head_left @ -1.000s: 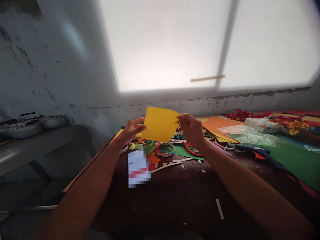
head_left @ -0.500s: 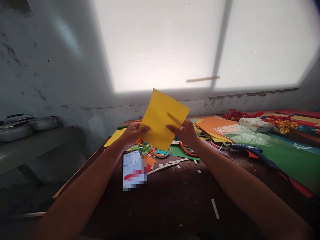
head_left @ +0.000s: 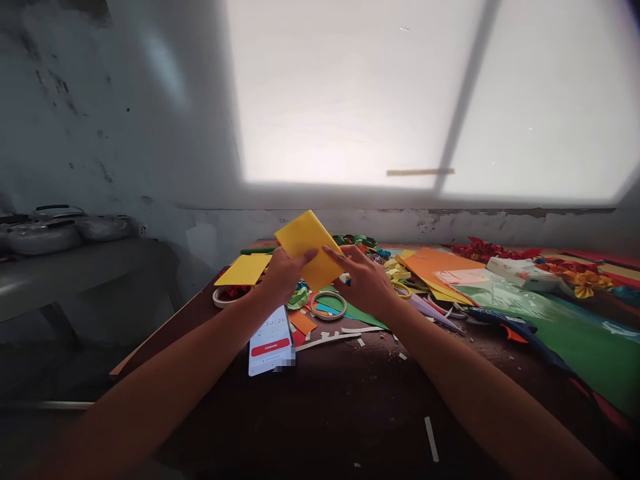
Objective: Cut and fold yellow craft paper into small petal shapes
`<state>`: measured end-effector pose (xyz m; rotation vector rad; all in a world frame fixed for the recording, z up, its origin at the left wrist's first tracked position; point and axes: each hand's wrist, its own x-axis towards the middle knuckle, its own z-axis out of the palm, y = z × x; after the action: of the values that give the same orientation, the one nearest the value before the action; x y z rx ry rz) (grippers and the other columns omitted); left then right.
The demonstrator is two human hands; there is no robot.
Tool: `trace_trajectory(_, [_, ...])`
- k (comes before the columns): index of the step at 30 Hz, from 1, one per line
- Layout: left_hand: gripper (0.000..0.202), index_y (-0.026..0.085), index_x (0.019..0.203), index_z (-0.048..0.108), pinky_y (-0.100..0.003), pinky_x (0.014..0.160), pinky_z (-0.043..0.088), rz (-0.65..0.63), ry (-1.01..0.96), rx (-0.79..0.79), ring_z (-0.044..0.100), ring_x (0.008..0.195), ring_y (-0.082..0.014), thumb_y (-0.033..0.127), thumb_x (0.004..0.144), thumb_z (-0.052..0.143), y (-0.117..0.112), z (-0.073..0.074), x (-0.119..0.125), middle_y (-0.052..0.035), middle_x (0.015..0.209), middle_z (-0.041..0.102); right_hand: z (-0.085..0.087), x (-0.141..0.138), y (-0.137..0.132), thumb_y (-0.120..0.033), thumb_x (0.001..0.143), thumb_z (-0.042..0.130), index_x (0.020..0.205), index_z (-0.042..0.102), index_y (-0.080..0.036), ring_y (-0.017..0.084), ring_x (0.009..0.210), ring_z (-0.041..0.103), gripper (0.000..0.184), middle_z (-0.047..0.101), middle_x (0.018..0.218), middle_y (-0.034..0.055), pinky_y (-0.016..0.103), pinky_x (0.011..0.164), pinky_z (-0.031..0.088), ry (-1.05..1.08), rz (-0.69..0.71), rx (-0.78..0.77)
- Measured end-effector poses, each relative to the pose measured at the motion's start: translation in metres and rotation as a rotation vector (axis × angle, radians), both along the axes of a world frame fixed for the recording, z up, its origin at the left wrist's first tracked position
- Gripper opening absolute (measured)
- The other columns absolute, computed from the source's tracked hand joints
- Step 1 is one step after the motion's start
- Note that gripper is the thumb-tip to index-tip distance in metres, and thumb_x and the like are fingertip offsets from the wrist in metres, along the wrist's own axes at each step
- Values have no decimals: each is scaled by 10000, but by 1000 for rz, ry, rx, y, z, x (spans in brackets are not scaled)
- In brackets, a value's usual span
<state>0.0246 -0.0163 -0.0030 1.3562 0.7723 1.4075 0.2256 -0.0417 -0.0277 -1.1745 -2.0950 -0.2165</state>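
A yellow sheet of paper (head_left: 309,235), folded over on itself, is held up above the table in both hands. My left hand (head_left: 289,270) grips its lower left side, the thumb lying across the front. At its right edge, my right hand (head_left: 364,275) closes on the paper along the folded side. Below the hands lie a roll of tape (head_left: 329,316) and a phone (head_left: 270,347) showing a timer. Another yellow sheet (head_left: 244,269) rests left of my left hand.
Orange paper (head_left: 440,268), a green sheet (head_left: 575,340) and a white tissue pack (head_left: 523,275) cover the table's right side. White paper strips (head_left: 327,339) are scattered near the middle. Metal kettles (head_left: 45,235) stand on a side counter at left, and a wall rises behind.
The yellow sheet has gone from a single open sheet to folded over, so it looks smaller. My right hand has shifted onto its folded edge. The view has tilted slightly.
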Motion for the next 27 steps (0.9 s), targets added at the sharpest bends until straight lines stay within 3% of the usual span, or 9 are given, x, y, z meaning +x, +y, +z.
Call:
trace_trajectory(2, [521,161,1069,694,-385,838,584,59,14,4,710,1009,-272,406,659,902,5,-5,-2,-121,1168,745,1,-1,0,-449,832,754,1634,243,-373,356,1364,517,954,385,1626,109,471,1034,503,90,135,-110])
trace_trajectory(4, [479,141,976,743,-389,793,584,-13,84,-22,716,926,-274,362,599,940,7,-7,-6,-120,1046,771,3,0,3,-569,785,782,1645,167,-348,353,1399,498,1080,394,1625,143,502,1047,494,363,356,-272])
trace_trajectory(6, [451,123,907,777,-393,753,579,-129,173,-37,716,842,-274,308,543,969,4,-7,-7,-115,929,778,4,1,7,-619,782,769,1605,297,-306,329,1269,620,1000,590,1463,152,478,973,543,669,546,-447])
trace_trajectory(8, [418,127,895,790,-383,741,576,-220,221,-25,714,808,-261,303,559,966,-4,-7,-4,-96,890,776,6,1,9,-611,734,816,1434,558,-250,309,1077,709,828,742,1208,117,430,866,583,880,632,-547])
trace_trajectory(10, [372,136,892,788,-370,736,576,-243,213,-15,716,790,-244,351,627,937,-11,-6,2,-78,887,774,6,-1,10,-554,665,886,1164,728,-214,281,920,731,624,785,1022,78,389,782,591,1000,638,-563])
trace_trajectory(13, [358,133,871,780,-368,720,585,-207,171,-29,722,757,-237,408,679,906,-18,-4,10,-76,865,775,6,-2,10,-480,630,925,961,778,-208,245,818,721,453,791,927,49,361,733,582,1090,639,-538])
trace_trajectory(19, [406,134,893,776,-349,713,593,-207,163,-8,729,796,-242,427,654,922,-19,-5,12,-77,880,780,6,-2,9,-381,617,942,935,791,-206,206,729,702,393,790,886,31,331,681,574,1152,639,-547])
trace_trajectory(27, [412,139,919,763,-349,720,582,-199,160,26,723,777,-233,465,700,885,-20,-5,14,-83,897,782,9,-5,5,-404,588,948,908,763,-195,212,729,696,425,784,875,37,332,668,573,1189,559,-495])
